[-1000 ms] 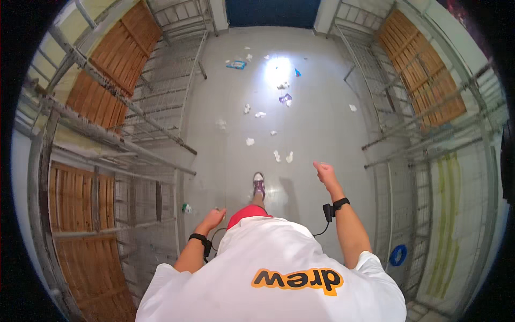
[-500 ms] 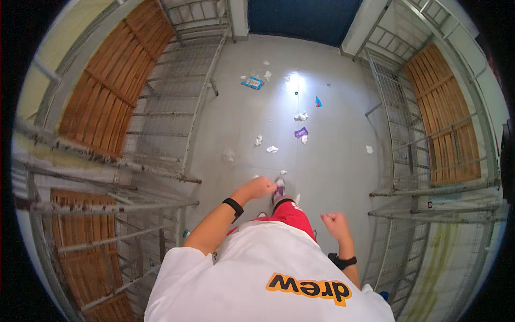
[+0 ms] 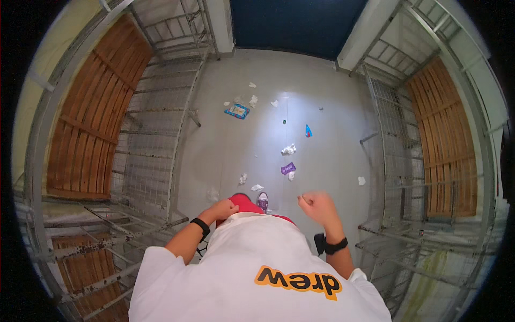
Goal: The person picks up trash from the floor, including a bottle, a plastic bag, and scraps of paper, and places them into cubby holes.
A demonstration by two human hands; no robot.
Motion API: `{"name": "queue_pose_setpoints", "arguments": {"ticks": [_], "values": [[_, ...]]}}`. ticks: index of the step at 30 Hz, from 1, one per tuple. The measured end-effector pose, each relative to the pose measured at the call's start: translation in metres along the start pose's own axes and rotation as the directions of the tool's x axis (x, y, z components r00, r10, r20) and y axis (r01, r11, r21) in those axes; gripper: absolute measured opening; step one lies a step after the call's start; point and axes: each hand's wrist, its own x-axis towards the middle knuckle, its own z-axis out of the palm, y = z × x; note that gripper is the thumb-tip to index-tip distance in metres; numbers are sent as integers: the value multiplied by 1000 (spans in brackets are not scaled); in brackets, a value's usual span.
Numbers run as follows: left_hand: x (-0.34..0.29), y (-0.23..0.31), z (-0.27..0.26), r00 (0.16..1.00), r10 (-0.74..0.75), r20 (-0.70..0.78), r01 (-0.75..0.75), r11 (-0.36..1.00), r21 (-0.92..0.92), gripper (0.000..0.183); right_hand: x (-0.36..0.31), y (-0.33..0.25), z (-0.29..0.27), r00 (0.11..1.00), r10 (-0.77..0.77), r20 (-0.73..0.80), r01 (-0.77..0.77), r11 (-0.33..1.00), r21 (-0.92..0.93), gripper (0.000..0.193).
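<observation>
My left hand [image 3: 222, 210] is curled closed in front of my red shorts [image 3: 245, 204], with nothing seen in it. Held forward over the floor, my right hand [image 3: 319, 207] makes a loose fist, a little blurred and holding nothing that shows. Each wrist wears a black band. Ahead of my purple shoe [image 3: 262, 201] lie a crumpled white tissue [image 3: 257, 188] and a purple packet [image 3: 288, 168]. Farther off are a bunched white tissue [image 3: 288, 149], a narrow blue wrapper [image 3: 308, 131], a small dark green round thing [image 3: 284, 122] and a blue packet [image 3: 237, 111].
Worn metal bed frames line both sides, a left one [image 3: 145, 129] and a right one [image 3: 394, 129]. Wooden slatted panels [image 3: 99, 112] lean behind them. A dark blue panel [image 3: 300, 24] closes the far end. Another tissue [image 3: 361, 181] lies near the right frame's legs.
My left hand has swung back and left toward my body, while my right hand has come forward and slightly left. The littered floor has shifted nearer as I walk ahead.
</observation>
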Motion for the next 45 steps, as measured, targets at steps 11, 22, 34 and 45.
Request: {"name": "queue_pose_setpoints", "arguments": {"ticks": [11,22,34,45], "values": [[65,56,-177,894,172,-414,-224,971,-80,39,308,-86,0,736,-624,265,631,773,66,31],[227,51,-430,724,427,-541,-382,902,200,42,526,-67,-15,734,-484,477,541,841,21,24],[479,10,-610,587,453,-671,-460,869,184,40,706,-15,-48,826,-327,460,345,937,48,20],[513,1,-657,667,227,-710,-354,935,-34,38,923,12,30,637,-529,561,460,844,275,26]]}}
